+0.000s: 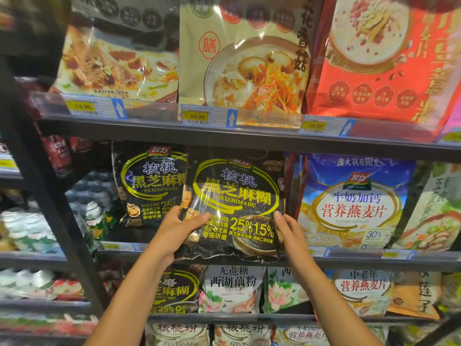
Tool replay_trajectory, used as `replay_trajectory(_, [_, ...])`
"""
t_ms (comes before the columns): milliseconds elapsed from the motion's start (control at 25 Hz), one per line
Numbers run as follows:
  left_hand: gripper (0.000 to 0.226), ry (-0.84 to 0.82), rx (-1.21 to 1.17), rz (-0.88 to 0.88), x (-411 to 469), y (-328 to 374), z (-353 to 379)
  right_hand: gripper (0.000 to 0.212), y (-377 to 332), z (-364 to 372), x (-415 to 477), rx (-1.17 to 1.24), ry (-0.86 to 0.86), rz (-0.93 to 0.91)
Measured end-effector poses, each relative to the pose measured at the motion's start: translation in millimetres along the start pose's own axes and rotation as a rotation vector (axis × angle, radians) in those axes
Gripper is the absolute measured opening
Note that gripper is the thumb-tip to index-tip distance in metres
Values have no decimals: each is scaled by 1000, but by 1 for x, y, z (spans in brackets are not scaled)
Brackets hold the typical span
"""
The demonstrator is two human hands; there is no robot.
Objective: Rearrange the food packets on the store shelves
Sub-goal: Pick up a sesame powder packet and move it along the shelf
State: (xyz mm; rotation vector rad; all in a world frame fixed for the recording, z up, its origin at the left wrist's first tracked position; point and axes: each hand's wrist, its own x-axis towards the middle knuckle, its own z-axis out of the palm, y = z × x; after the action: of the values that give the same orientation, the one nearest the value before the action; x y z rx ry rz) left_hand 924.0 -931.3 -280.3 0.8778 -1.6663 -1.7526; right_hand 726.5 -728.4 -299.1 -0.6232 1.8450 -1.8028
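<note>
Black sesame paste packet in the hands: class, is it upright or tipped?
Upright, slightly tilted. The black sesame paste packet shows its print right way up; left hand and right hand hold its lower sides.

Gloss all over that black sesame packet [234,203]: smooth plastic film, crinkled along the lower edge, throwing white glare. The blue oat packet [354,201] beside it shone the same way, and the red packet [381,78] above looked like slick plastic too. The shelf edge [224,138] looked like dark metal with a matt finish. Along it ran a clear plastic strip [154,109], shiny, holding paper price tags [197,117], flat and dull.
</note>
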Motion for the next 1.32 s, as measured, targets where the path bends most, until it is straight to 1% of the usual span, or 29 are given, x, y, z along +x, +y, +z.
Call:
replay_trajectory(40, [145, -2, -17, 4, -6, -5, -1, 66, 1, -2, -2, 51, -41, 39])
replay_trajectory(80, [148, -9, -29, -5, -15, -8, -1, 63, 3, -4, -3, 113, -94, 85])
replay_trajectory(120, [141, -16, -35, -16, -21, -12, -1, 69, 6, -5, -5, 153, -145, 128])
replay_trajectory(200, [108, -31, -53, -26, -34, -17, 5, 95, 14, -9, -9, 169, -175, 177])
replay_trajectory(240, [89, -27, -68, -29, -42, -18, 7, 102, 17, -11, -12, 174, -163, 181])
replay_trajectory(280, [71, -40, -80, -33, -51, -20, 10, 101, 19, -15, -16, 181, -159, 179])
replay_trajectory(320, [58, -47, -86, -42, -59, -24, 12, 93, 21, -18, -21, 192, -158, 158])
replay_trajectory(360, [55, -66, -103, -40, -68, -26, 14, 84, 23, -22, -26, 190, -144, 149])
replay_trajectory(400, [57, -84, -113, -35, -75, -30, 14, 80, 24, -27, -33, 190, -135, 143])
replay_trajectory(440, [62, -109, -138, -31, -84, -34, 14, 82, 30, -33, -37, 182, -114, 149])
replay_trajectory(520, [81, -140, -153, -56, -97, -51, 14, 83, 33, -45, -52, 174, -108, 134])
replay_trajectory(560, [87, -144, -137, -87, -107, -56, 17, 84, 38, -51, -58, 148, -112, 128])
replay_trajectory(640, [94, -121, -111, -126, -125, -74, 24, 94, 48, -62, -74, 55, -102, 118])
replay_trajectory(720, [95, -83, -67, -134, -146, -84, 35, 106, 63, -73, -87, -13, -137, 120])
replay_trajectory(800, [86, -36, -52, -134, -165, -89, 41, 114, 63, -79, -109, -36, -151, 134])
replay_trajectory(840, [85, -29, -65, -137, -175, -90, 43, 114, 66, -84, -118, -32, -158, 133])
replay_trajectory(960, [97, -10, -123, -184, -200, -97, 43, 112, 71, -92, -154, -45, -184, 161])
replay_trajectory(1000, [97, 18, -153, -194, -207, -103, 41, 113, 77, -94, -164, -38, -215, 144])
replay_trajectory(1040, [94, 41, -168, -185, -216, -102, 42, 112, 83, -93, -175, -42, -240, 148])
replay_trajectory(1080, [85, 78, -157, -167, -226, -102, 44, 111, 91, -95, -184, -49, -257, 133])
replay_trajectory(1200, [49, 167, -115, -118, -250, -106, 55, 113, 103, -93, -208, -25, -299, 156])
replay_trajectory(1240, [40, 187, -115, -122, -257, -111, 58, 108, 103, -94, -216, -32, -323, 159])
replay_trajectory(1280, [35, 211, -114, -119, -264, -116, 59, 95, 101, -93, -224, -36, -344, 167])
replay_trajectory(1320, [33, 227, -113, -112, -271, -120, 59, 77, 102, -94, -228, -46, -362, 167])
